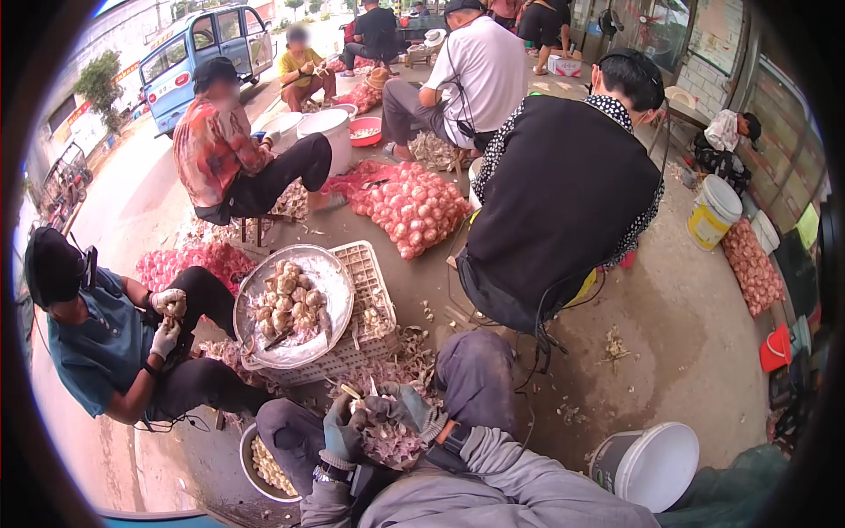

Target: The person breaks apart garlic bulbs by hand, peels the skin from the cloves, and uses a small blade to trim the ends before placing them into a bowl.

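Observation:
Both of my hands wear grey-green work gloves and meet close together above my lap. My left hand [341, 429] has its fingers curled round a pale piece of garlic [356, 406]. Right beside it, my right hand [400, 410] is closed, its fingertips bent toward the same garlic. A short tan stick-like piece [351, 391] pokes up between the hands; what the right fingers grip I cannot tell. Purple-white garlic skins [392, 445] lie heaped below the hands. By my left knee, a metal bowl [246, 459] contains peeled cloves [273, 468].
Ahead, a round metal pan [335, 275] of garlic bulbs [287, 301] rests on a white plastic crate [368, 269]. A gloved person [106, 339] sits at left, another in a black vest [563, 202] ahead. A red net sack [414, 207] lies beyond; a white bucket [656, 466] is at right.

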Available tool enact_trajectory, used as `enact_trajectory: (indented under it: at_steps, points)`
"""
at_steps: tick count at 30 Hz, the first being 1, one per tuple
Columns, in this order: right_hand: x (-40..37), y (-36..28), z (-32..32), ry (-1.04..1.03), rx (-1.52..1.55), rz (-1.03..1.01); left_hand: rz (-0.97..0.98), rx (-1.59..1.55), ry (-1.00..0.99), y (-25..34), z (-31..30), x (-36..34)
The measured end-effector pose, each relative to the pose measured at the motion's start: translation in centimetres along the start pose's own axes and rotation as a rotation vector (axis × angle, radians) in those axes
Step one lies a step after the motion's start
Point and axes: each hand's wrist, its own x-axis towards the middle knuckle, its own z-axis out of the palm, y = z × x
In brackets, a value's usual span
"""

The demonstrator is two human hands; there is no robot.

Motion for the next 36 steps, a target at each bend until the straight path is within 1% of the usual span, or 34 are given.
enact_trajectory:
  at_steps: [1, 2, 3, 5, 6, 7, 9, 10, 12, 13, 15, 17, 19, 20, 21, 22, 24, 25, 27, 31, 33, 34, 36]
  points:
    - [-0.6, -0.3, 0.6, -0.012, -0.114, -0.057, -0.049, -0.027, -0.005, 0.2, -0.1, 0.1]
    - [-1.0, -0.6, 1.0, -0.025, -0.228, -0.116, -0.046, -0.025, -0.008, 0.5, -0.1, 0.1]
    - [-1.0, -0.7, 0.7, -0.026, -0.229, -0.12, -0.043, -0.019, -0.029, 0.9, -0.3, 0.1]
    - [-0.9, -0.6, -0.1, -0.06, -0.224, -0.061, -0.038, -0.011, -0.049, 1.0, -0.4, 0.2]
    - [-1.7, -0.8, 0.6, 0.008, -0.293, -0.086, 0.027, -0.072, -0.049, 0.5, -0.4, 0.3]
    - [-1.8, -0.8, 0.8, 0.008, -0.292, -0.086, 0.092, -0.133, -0.048, 0.0, -0.5, 0.3]
    - [-1.9, -0.5, 0.8, 0.11, -0.112, -0.088, 0.07, -0.124, -0.057, -0.5, -1.0, 0.5]
    - [-1.5, 0.0, -0.1, 0.112, -0.11, -0.087, 0.091, -0.088, -0.054, -0.7, -1.0, 0.5]
    - [-0.8, 0.5, -1.6, -0.066, -0.113, -0.172, 0.113, -0.052, -0.053, -1.1, -1.0, 0.6]
    - [-0.8, 0.5, -1.8, -0.066, -0.111, -0.175, 0.118, -0.029, -0.041, -1.2, -1.0, 0.7]
    - [-1.1, 0.0, -1.5, 0.009, -0.134, -0.049, 0.124, -0.003, -0.032, -0.6, -0.7, 0.5]
    - [-1.6, -0.6, -0.7, -0.01, -0.157, -0.093, -0.034, -0.145, 0.015, 0.9, 0.0, 0.0]
    - [-2.6, -1.4, 0.8, -0.028, -0.176, -0.136, 0.002, -0.093, 0.018, -0.3, -0.4, 0.2]
    - [-3.2, -2.1, 1.8, 0.019, -0.225, -0.096, 0.041, -0.045, 0.025, -0.8, -0.6, 0.3]
    - [-3.6, -2.4, 2.3, 0.065, -0.273, -0.055, 0.04, -0.041, 0.023, -0.5, -0.6, 0.2]
    - [-3.2, -2.3, 1.8, 0.064, -0.27, -0.057, 0.031, -0.029, 0.033, -0.1, -0.4, 0.1]
    - [-2.2, -2.1, 0.9, -0.241, -0.188, -0.054, 0.025, -0.015, 0.042, 0.0, -0.4, 0.2]
    - [-2.3, -2.1, 0.9, -0.241, -0.186, -0.057, 0.035, -0.001, 0.059, -0.3, -0.6, 0.3]
    - [-2.5, -2.2, 1.1, -0.058, -0.268, -0.058, 0.047, 0.015, 0.071, -0.7, -0.7, 0.4]
    - [-2.2, -1.7, 0.4, -0.04, -0.348, -0.128, 0.048, 0.007, 0.034, -0.5, -0.4, 0.3]
    - [-2.3, -2.0, 0.2, -0.066, -0.391, -0.069, 0.036, -0.014, 0.018, -0.7, -0.4, 0.4]
    - [-2.1, -1.6, -0.1, -0.067, -0.389, -0.071, 0.055, 0.029, 0.023, -1.2, -0.7, 0.5]
    - [-1.3, -0.8, -0.8, -0.055, -0.072, -0.003, 0.073, 0.074, 0.028, -1.2, -0.7, 0.6]
